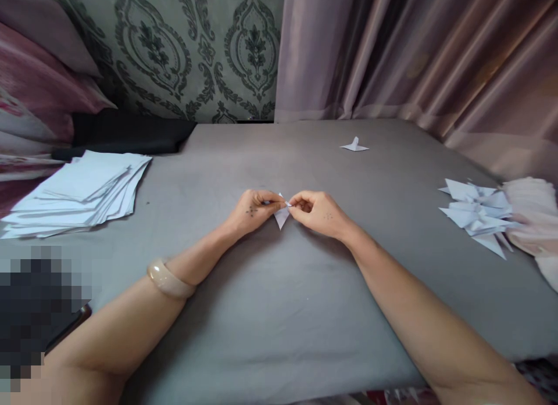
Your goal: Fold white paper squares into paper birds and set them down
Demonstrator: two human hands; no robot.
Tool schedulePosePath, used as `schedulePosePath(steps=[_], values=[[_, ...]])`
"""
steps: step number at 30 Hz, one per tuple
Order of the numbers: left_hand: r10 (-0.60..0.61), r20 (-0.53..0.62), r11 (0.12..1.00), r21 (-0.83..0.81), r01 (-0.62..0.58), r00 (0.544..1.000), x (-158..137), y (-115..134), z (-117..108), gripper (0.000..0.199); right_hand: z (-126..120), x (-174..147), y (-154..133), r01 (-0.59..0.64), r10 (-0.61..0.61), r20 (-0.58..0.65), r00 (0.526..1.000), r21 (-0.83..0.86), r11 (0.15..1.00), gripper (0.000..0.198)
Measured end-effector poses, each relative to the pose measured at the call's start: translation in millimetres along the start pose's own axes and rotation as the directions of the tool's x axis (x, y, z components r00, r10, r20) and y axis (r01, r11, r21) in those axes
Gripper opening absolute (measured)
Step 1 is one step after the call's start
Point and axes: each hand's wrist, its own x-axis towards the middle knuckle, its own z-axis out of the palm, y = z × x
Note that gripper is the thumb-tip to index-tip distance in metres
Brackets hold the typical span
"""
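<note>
A small piece of folded white paper [281, 218] is held over the middle of the grey-covered table. My left hand [254, 210] pinches it from the left between thumb and fingers. From the right, my right hand [317, 212] pinches its upper right part, fingertips almost meeting those of the left. One pointed end of the paper hangs down below the fingers, and a small tip shows above them. The fingertips hide the rest of its folds.
White paper sheets [82, 187] lie stacked at the left, before a folded black cloth [131, 132]. A folded paper crane [355, 145] sits at the back. Several folded paper pieces [477, 210] are heaped at the right beside pale fabric [529, 213]. A blurred dark object [39, 312] is at lower left.
</note>
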Motion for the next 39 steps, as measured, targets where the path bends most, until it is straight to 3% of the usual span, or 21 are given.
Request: schedulePosePath(steps=[6,18,21,25,28,34,39], values=[[0.006,0.016,1.0,-0.001,-0.006,1.0,1,-2,0,0.022,3,-1,2,0.137,-0.155,-0.05,0.987,-0.252,0.958,0.016],[0.081,0.013,0.996,0.036,-0.082,0.997,2,-1,1,0.018,8,0,1,0.159,-0.188,-0.067,0.98,-0.307,0.938,0.011],[0.103,0.014,0.989,0.105,-0.104,0.995,2,-2,0,0.018,10,-2,-2,0.13,-0.177,-0.107,0.978,-0.342,0.931,0.011],[0.061,-0.007,0.983,0.176,-0.058,0.998,0,-9,-2,0.046,10,-6,0,0.049,-0.099,-0.115,0.988,-0.377,0.925,0.015],[0.061,0.016,0.983,0.175,-0.063,0.998,-1,-15,-2,0.044,10,-6,3,-0.005,-0.046,-0.119,0.992,-0.393,0.92,0.028],[0.087,0.015,0.981,0.174,-0.088,0.996,1,-18,-3,0.039,14,-3,4,-0.025,-0.033,-0.134,0.99,-0.407,0.913,0.013],[0.107,0.017,0.985,0.135,-0.109,0.994,5,-20,-3,0.04,17,-1,4,-0.036,-0.022,-0.146,0.989,-0.379,0.925,0.014]])
